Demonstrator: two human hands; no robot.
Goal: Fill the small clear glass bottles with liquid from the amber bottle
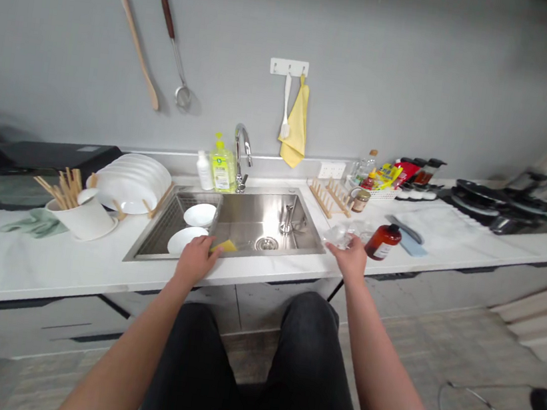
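Sink (271, 221): brushed stainless steel, satin sheen. Faucet (242, 154): polished chrome. Counter (44, 262): smooth, glossy, white marble-look surface. Sponge (226, 246): yellow, rough-textured foam. Clear vessel (337, 235): glass or plastic, can't tell which, shiny. Amber bottle (382, 241): glossy, with a paper-look label. Dish rack (329, 199): pale matt wood. Towel (294, 127): soft matt cloth. Plates (130, 183): glossy white ceramic.

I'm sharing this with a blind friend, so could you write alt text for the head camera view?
Seen from a person's head, their left hand reaches over the edge of a stainless steel sink beside a yellow sponge, while their right hand touches a clear glass. Two white dishes lie in the sink.
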